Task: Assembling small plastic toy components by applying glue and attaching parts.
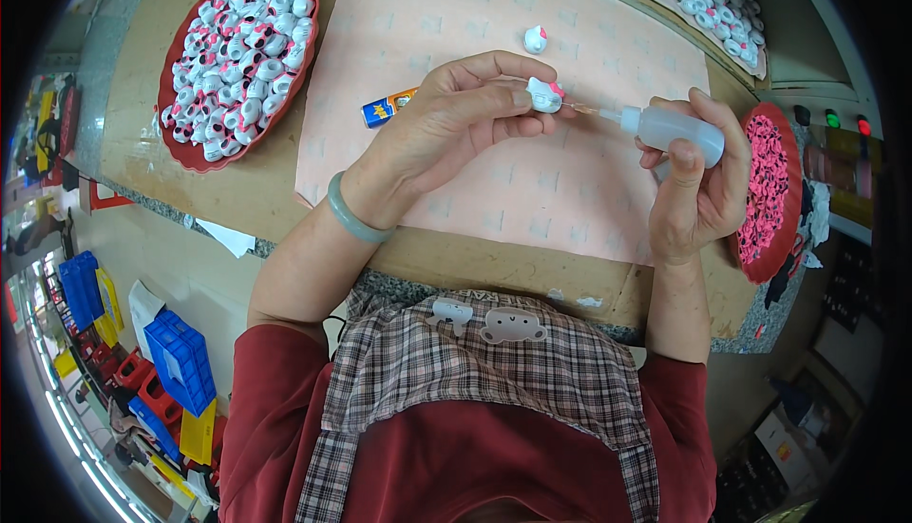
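Observation:
My left hand (446,110) pinches a small white cat-head piece with a pink bow (544,96) between thumb and fingers, above the pink patterned sheet (494,195). In my right hand (698,186) is a translucent squeeze bottle (679,133), tipped sideways with its thin needle nozzle pointing left. The needle's tip meets or almost meets the piece's right side; whether they touch I cannot tell. A second cat-head piece (535,39) rests on the sheet just beyond. Partly behind my left wrist lies a blue and orange cylinder (380,111).
On the left stands a red scalloped tray (313,24) heaped with white cat-head pieces. Another red tray (793,205), at the right, holds small pink pieces (763,190). More white pieces (708,15) lie behind a ledge at the far right. Blue crates (180,361) sit beyond the table's left side.

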